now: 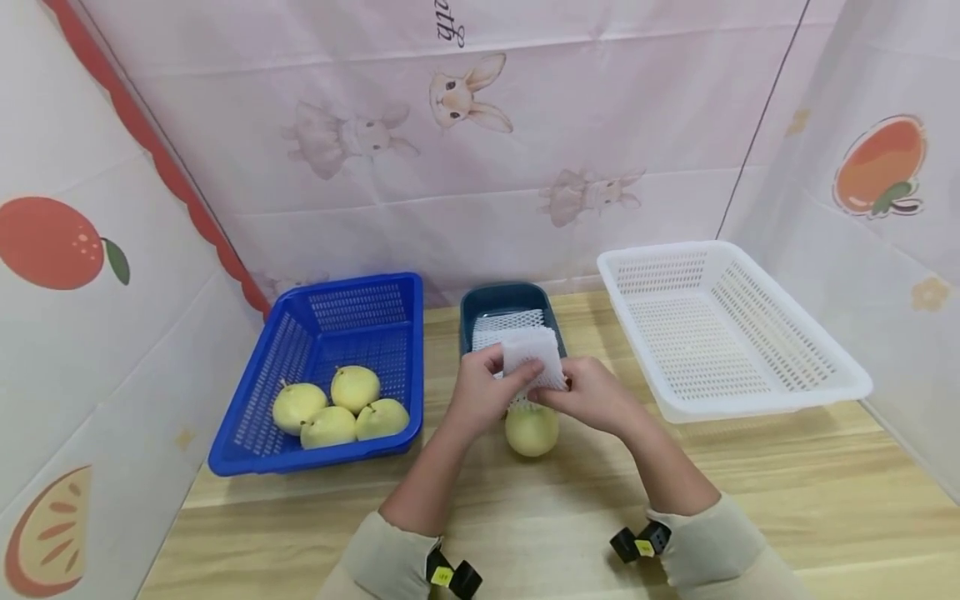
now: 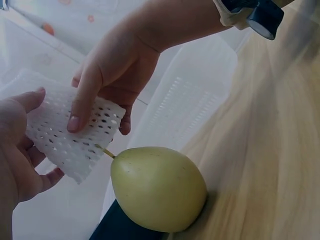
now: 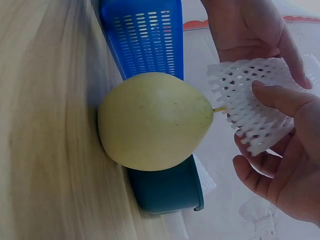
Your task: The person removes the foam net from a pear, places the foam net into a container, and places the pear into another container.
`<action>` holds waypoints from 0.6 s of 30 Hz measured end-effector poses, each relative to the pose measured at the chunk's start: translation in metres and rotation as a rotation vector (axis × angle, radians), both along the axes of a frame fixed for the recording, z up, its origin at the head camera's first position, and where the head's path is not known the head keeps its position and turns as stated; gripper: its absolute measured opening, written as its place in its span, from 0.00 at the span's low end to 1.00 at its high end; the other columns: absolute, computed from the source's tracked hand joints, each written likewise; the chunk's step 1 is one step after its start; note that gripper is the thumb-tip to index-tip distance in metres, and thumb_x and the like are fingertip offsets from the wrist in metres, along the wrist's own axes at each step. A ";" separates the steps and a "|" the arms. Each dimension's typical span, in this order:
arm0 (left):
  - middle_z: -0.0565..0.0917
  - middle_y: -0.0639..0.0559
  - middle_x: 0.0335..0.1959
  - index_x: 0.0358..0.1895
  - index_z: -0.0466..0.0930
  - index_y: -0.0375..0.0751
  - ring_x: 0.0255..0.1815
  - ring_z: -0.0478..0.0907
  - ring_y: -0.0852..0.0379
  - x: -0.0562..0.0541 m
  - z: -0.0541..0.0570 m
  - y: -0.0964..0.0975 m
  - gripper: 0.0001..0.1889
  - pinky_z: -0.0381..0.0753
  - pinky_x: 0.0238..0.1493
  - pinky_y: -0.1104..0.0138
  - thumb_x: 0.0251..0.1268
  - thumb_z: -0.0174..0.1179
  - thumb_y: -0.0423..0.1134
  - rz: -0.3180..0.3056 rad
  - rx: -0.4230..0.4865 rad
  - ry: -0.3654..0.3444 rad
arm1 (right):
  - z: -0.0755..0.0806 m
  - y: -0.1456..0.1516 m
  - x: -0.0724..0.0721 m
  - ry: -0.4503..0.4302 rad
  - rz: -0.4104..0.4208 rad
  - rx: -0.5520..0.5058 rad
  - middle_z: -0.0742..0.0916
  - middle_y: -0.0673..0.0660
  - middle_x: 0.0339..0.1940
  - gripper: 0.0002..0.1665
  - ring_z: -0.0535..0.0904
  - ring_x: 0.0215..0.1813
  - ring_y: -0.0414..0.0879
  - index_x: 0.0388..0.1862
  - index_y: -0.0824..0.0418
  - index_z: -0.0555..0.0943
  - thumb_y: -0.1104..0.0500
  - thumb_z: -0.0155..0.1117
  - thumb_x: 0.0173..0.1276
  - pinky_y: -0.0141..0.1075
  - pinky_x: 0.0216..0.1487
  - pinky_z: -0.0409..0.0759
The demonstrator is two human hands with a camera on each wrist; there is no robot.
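Both hands hold one white foam fruit net (image 1: 531,354) above a pear (image 1: 532,431) that stands on the table. My left hand (image 1: 482,390) pinches the net's left side, thumb across its front. On the other side my right hand (image 1: 587,390) grips it, and its thumb (image 2: 82,107) presses on the mesh in the left wrist view. The net looks flattened, its lower edge close over the stem of the pear (image 3: 156,121). Behind the hands, a dark teal tray (image 1: 504,293) holds more white foam nets (image 1: 507,322).
On the left stands a blue basket (image 1: 408,350) with several yellow-green pears (image 1: 327,427) in it. A white perforated basket (image 1: 660,400) sits at the right. A printed cloth (image 1: 480,183) hangs behind the wooden table (image 1: 540,533), with cloth walls on both sides.
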State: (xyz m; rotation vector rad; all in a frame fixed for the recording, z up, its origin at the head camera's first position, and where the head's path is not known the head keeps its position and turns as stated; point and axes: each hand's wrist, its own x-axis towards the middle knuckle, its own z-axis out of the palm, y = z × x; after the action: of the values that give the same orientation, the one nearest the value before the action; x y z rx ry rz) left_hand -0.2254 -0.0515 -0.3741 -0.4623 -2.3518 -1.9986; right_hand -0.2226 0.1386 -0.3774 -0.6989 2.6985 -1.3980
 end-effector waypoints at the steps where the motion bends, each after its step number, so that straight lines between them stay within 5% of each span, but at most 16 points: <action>1: 0.89 0.49 0.39 0.43 0.86 0.41 0.39 0.84 0.57 -0.001 0.001 0.000 0.18 0.86 0.39 0.64 0.58 0.71 0.51 0.017 0.019 0.004 | 0.001 0.001 -0.001 -0.004 -0.004 -0.006 0.89 0.52 0.31 0.11 0.79 0.29 0.39 0.39 0.58 0.86 0.54 0.72 0.62 0.34 0.29 0.80; 12: 0.87 0.40 0.41 0.47 0.85 0.34 0.36 0.84 0.57 -0.005 0.000 -0.013 0.17 0.85 0.35 0.66 0.57 0.72 0.40 0.164 0.214 0.026 | 0.009 0.007 -0.009 -0.002 -0.076 -0.115 0.90 0.54 0.35 0.13 0.81 0.31 0.44 0.40 0.58 0.87 0.51 0.74 0.61 0.34 0.29 0.80; 18: 0.87 0.42 0.39 0.45 0.85 0.31 0.34 0.82 0.60 -0.003 -0.004 -0.016 0.17 0.83 0.35 0.69 0.57 0.72 0.39 0.238 0.252 -0.042 | 0.008 0.011 -0.014 -0.015 -0.127 -0.234 0.88 0.58 0.36 0.14 0.80 0.31 0.41 0.44 0.63 0.86 0.58 0.73 0.62 0.31 0.30 0.80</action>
State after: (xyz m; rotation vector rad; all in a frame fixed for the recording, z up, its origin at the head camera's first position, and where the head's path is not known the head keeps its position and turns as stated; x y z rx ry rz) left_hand -0.2283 -0.0676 -0.3785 -0.1242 -2.0216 -2.1633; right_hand -0.2367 0.1497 -0.3697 -0.5318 2.6359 -1.7611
